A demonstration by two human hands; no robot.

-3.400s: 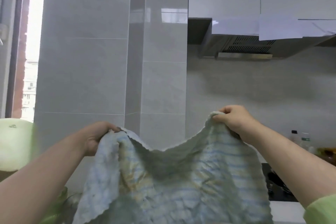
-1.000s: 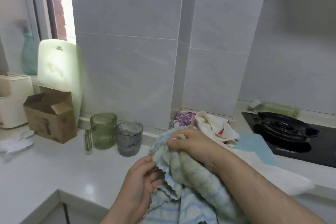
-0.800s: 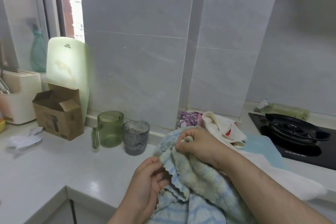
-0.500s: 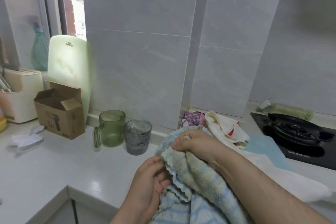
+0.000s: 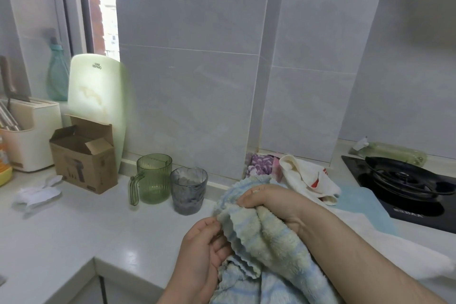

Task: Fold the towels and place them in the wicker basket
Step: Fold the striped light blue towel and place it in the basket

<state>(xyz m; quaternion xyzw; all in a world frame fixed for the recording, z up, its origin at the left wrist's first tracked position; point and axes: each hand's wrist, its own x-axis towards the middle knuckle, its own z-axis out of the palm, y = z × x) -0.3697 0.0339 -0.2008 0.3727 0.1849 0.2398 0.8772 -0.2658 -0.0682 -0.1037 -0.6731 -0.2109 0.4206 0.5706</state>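
The striped towel (image 5: 266, 249), pale blue and yellow with a scalloped edge, is held bunched low in the middle of the view, at the front edge of the white bench (image 5: 74, 229). Its top is gripped in the right hand (image 5: 274, 202), whose fingers are closed into a fist round the gathered cloth. Its wavy edge is pinched by the left hand (image 5: 204, 252), thumb and curled fingers closed on the hem, palm turned up. The rest of the towel hangs down out of view.

Just beyond the hands, a grey tumbler (image 5: 188, 190) and a green ribbed jug (image 5: 153, 177) are set side by side on the bench, close to the wall. Further left an open cardboard box (image 5: 84, 158) is seen, with a pale green cutting board (image 5: 98, 106) leant upright behind it, a cream knife block (image 5: 32, 136) beside it, and a teal spray bottle (image 5: 58, 74) on the sill. Crumpled white paper (image 5: 37, 195) lies in front of the box.

Behind the right hand a purple cloth (image 5: 261, 164) and a white cloth with red marks (image 5: 308, 180) are heaped in the corner. A light blue towel (image 5: 357, 205) and a white towel (image 5: 407, 249) are spread flat next to them, partly covered by the right forearm. At the far right a black hob (image 5: 419, 202) is set in the bench, with a green bottle (image 5: 394, 155) lying behind it.
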